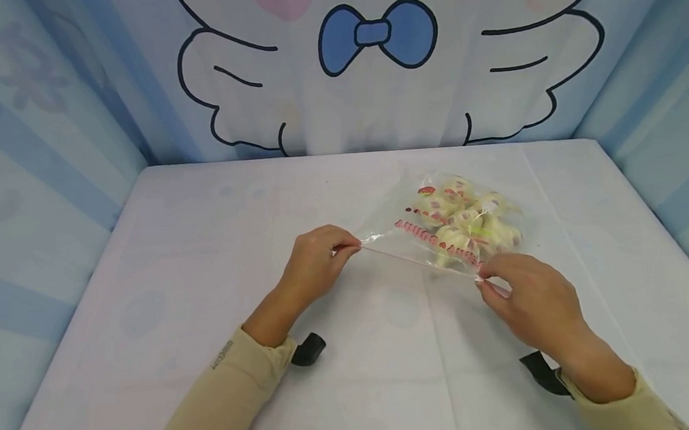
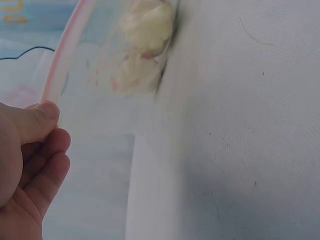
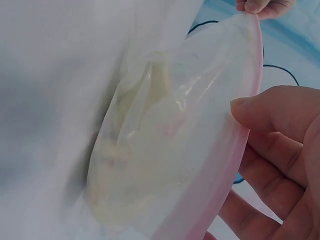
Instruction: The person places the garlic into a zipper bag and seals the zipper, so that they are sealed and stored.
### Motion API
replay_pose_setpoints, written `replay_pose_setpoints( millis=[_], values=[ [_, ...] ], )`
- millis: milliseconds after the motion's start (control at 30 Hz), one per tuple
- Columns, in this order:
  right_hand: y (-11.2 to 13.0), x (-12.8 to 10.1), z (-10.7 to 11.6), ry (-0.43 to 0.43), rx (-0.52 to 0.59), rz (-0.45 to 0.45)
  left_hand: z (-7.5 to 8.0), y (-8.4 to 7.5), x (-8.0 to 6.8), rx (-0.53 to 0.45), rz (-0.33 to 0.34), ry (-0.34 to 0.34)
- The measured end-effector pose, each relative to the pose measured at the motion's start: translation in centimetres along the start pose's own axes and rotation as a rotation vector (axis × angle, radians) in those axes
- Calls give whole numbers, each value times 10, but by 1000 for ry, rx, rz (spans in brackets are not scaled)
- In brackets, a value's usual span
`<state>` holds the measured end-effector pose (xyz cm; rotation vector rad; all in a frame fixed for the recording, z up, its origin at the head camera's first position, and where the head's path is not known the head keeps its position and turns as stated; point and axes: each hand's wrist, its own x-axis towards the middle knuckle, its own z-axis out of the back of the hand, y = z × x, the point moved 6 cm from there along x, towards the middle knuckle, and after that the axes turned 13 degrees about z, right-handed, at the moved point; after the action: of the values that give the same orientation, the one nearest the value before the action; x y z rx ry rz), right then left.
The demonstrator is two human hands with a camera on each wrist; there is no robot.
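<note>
Before me lies a white tabletop covered in pale cloth. Blue-striped fabric walls close me in, and the back curtain shows a cartoon figure with a blue bow tie.

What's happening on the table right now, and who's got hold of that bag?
A person holds a clear zip bag by its pink zip strip, one end in each hand. The left hand pinches the strip's left end; the right hand pinches its right end, so the strip runs taut between them. The bag holds pale wrapped pieces with red print and rests on the white table. Whether the zip is sealed cannot be told.
</note>
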<state>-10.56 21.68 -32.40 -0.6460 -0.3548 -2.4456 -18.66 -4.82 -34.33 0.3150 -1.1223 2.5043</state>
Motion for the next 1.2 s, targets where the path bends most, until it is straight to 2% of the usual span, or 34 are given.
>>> replay_pose_setpoints(
  millis=[300, 633, 967, 1200],
  values=[
    [-8, -10, 4, 17, -7, -52, 0, 1, 1, -5, 10, 16],
    [-16, -21, 6, 39, -23, -125, 3, 4, 1, -4, 17, 0],
    [-23, -29, 6, 118, -44, -221, 4, 8, 0, -7, 31, 1],
    [-29, -35, 9, 130, -44, -241, 6, 12, -1, 0, 62, 4]
  ],
)
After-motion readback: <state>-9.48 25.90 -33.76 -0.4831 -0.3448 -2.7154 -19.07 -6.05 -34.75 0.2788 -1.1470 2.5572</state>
